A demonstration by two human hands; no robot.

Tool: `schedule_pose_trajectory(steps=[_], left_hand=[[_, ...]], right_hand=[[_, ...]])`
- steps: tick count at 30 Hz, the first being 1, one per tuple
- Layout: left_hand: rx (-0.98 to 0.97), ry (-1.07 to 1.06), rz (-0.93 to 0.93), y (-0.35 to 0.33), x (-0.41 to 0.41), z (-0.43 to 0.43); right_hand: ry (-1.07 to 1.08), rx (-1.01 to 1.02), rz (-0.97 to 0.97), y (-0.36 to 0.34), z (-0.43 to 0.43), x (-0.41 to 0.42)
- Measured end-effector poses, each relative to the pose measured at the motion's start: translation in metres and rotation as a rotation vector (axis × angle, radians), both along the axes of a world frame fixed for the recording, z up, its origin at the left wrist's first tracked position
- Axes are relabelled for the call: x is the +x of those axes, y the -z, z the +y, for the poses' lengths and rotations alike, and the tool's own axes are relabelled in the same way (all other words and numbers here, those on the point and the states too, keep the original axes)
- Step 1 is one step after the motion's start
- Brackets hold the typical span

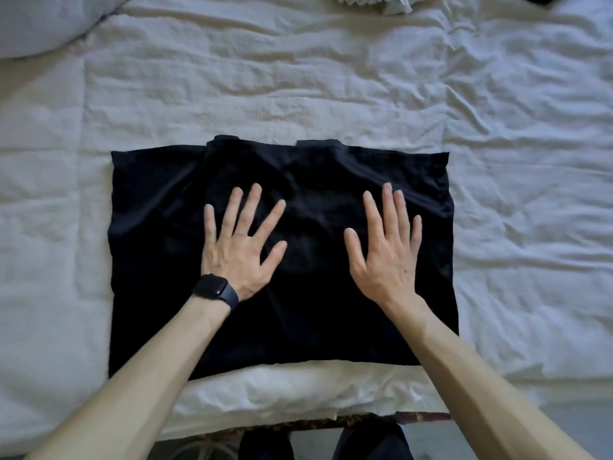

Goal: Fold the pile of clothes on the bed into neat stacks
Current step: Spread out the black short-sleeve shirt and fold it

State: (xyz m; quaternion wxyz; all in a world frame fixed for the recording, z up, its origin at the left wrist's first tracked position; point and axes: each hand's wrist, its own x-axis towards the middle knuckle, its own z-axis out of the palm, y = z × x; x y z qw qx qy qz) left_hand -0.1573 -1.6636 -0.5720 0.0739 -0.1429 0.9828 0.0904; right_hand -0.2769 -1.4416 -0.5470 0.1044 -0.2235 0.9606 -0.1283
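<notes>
A black garment (308, 313) lies spread flat as a wide rectangle on the white bed cover (298, 88), near the front edge of the bed. Its sides look folded inward, with a collar edge showing along the far side. My left hand (242, 247), with a dark watch on the wrist, rests palm down on the left half of the cloth, fingers straight and spread. My right hand (388, 247) lies flat on the right half in the same way. Neither hand grips the fabric.
A pale pillow (39, 21) sits at the far left corner. Some light crumpled cloth (368, 1) shows at the top edge, mostly cut off. The bed's front edge (298, 403) is just below the garment, with the floor and my legs beneath.
</notes>
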Motion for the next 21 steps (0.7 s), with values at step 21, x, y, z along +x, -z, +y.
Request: schedule_pose_trajectory(steps=[21], left_hand=[[0.004, -0.016, -0.150, -0.009, -0.016, 0.210]], right_hand=[[0.404, -0.518, -0.369, -0.002, 0.111, -0.151]])
